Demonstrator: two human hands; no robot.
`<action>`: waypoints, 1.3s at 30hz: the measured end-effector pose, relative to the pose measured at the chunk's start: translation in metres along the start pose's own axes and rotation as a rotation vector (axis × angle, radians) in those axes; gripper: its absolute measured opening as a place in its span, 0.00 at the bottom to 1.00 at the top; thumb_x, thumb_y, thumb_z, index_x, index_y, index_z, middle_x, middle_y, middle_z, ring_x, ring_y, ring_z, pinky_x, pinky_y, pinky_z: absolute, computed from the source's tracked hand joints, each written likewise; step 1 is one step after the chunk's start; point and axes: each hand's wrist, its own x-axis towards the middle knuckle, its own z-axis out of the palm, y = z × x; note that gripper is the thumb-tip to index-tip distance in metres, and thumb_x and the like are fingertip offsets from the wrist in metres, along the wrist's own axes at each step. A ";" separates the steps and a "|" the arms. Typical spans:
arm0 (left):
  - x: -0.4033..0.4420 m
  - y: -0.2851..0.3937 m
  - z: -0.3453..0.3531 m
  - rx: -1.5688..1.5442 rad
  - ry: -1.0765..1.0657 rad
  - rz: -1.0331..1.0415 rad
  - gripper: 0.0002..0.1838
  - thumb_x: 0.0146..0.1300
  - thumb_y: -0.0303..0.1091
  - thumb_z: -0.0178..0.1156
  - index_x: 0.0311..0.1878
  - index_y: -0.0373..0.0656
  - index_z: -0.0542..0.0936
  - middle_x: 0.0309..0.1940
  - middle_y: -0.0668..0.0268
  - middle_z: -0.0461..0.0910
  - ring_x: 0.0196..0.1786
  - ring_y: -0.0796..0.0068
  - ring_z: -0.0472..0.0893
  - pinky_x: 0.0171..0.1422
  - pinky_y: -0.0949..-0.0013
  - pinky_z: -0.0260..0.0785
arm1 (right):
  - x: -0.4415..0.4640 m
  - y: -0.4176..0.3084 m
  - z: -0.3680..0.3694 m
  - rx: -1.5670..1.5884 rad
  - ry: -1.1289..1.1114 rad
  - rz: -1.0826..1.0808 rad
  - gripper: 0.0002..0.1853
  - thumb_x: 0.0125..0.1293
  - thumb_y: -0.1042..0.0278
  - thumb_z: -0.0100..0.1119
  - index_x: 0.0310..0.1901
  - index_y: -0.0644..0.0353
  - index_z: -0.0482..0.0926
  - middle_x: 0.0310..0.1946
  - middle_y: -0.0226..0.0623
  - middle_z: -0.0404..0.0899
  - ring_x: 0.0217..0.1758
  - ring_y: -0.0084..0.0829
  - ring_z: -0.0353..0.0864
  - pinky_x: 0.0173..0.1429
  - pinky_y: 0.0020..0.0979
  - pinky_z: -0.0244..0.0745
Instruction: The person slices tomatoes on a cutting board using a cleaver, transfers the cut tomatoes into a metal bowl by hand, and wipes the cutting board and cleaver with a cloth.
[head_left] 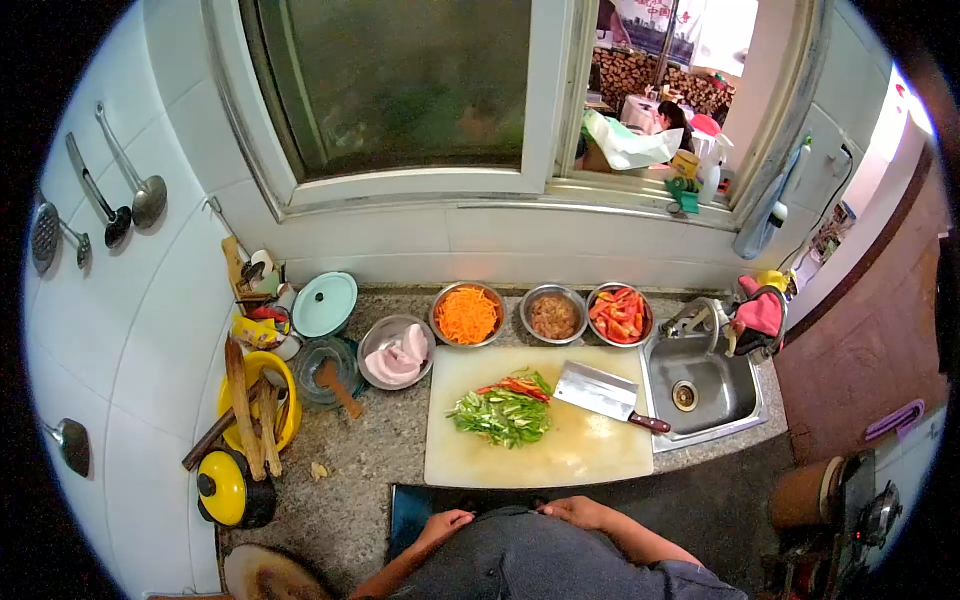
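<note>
My left hand (446, 524) is low in the head view, at the front of my dark grey shirt (520, 555). Its fingers look bent together beside the cloth; what they hold, if anything, is hidden. On the other side, my right hand (578, 512) has its fingers curled in at the shirt too. Both are apart from the pale cutting board (540, 460) in front of them. Shredded green pepper (503, 416) and red pepper strips (515, 385) lie on it in a pile. A cleaver (598, 389) rests to their right, its handle pointing toward the sink.
Behind the board stand bowls of shredded carrot (466, 315), brownish food (553, 314), red pieces (618, 316) and pale meat (396, 356). A metal sink (740, 405) is at the right. Left are a yellow basin (291, 420), wooden sticks (240, 400) and a yellow-lidded pot (235, 488).
</note>
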 end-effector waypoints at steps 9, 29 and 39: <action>0.002 0.024 0.024 -0.084 -0.015 -0.086 0.24 0.71 0.52 0.50 0.53 0.41 0.81 0.46 0.62 0.84 0.50 0.70 0.80 0.56 0.69 0.69 | -0.007 0.079 0.016 0.257 -0.047 0.043 0.33 0.73 0.37 0.38 0.70 0.52 0.65 0.65 0.42 0.70 0.68 0.41 0.68 0.72 0.36 0.59; -0.012 -0.008 0.059 -0.070 0.106 -0.094 0.21 0.69 0.51 0.52 0.48 0.44 0.84 0.43 0.62 0.84 0.47 0.70 0.82 0.52 0.68 0.70 | -0.041 0.090 -0.001 0.024 0.062 0.007 0.29 0.70 0.38 0.46 0.60 0.53 0.76 0.56 0.44 0.79 0.60 0.42 0.77 0.64 0.35 0.69; -0.022 -0.035 0.063 0.086 0.376 -0.135 0.18 0.67 0.46 0.55 0.42 0.42 0.84 0.36 0.62 0.86 0.42 0.66 0.85 0.48 0.65 0.74 | -0.038 0.100 -0.052 -0.669 0.823 -0.064 0.33 0.53 0.55 0.71 0.58 0.62 0.74 0.61 0.52 0.71 0.64 0.50 0.69 0.66 0.42 0.67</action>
